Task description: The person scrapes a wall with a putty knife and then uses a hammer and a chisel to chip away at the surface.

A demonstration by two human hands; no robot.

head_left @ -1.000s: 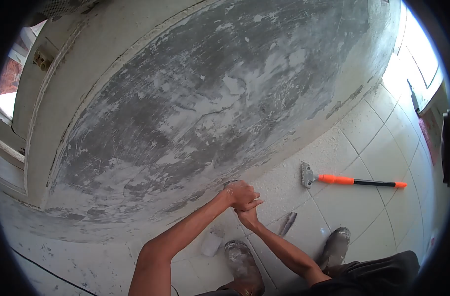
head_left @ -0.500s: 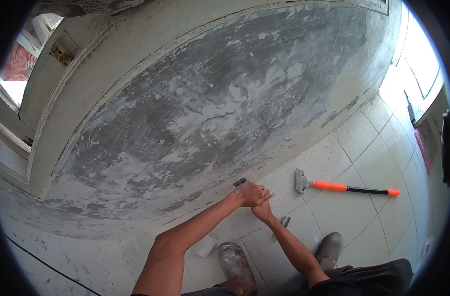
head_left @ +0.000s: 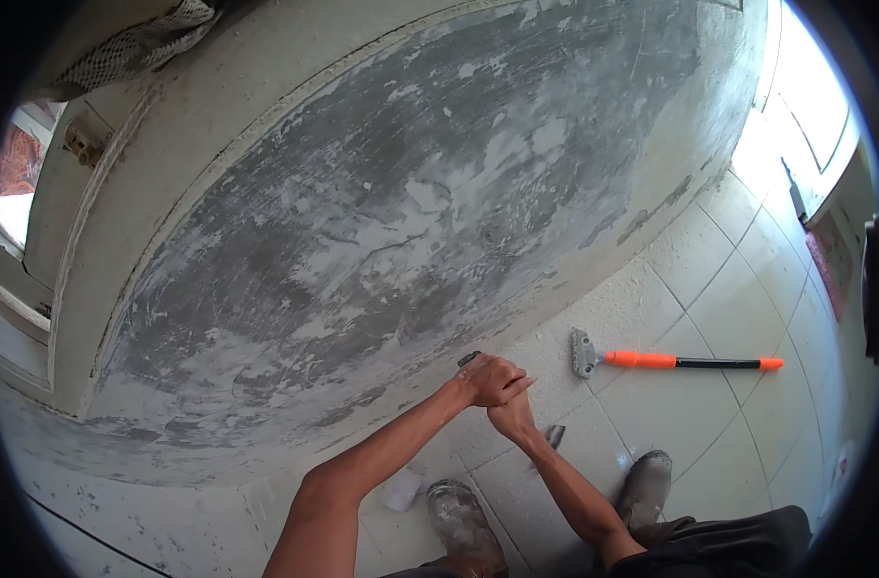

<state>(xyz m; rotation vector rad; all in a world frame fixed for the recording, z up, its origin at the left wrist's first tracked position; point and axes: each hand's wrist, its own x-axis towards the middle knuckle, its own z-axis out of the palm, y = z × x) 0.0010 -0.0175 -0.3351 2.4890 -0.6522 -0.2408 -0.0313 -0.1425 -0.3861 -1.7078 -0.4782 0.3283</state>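
Observation:
Low in front of the scraped grey wall, my left hand is closed round a dark-ended tool; most of that tool is hidden by the fingers. My right hand touches it from just below and to the right, with its fingers curled in. What the right fingers hold, if anything, is hidden. To the right, a long scraper with an orange and black handle lies on the tiles, its metal head toward my hands.
Dusty floor tiles carry pale debris along the wall's foot. My boots stand below my hands. A short dark object lies beside my right forearm, and a whitish lump near the left boot. A netted cloth hangs upper left.
The view has shifted slightly, so the wall sits further left and the netted cloth shows more. My hands stay together in nearly the same place by the wall's foot.

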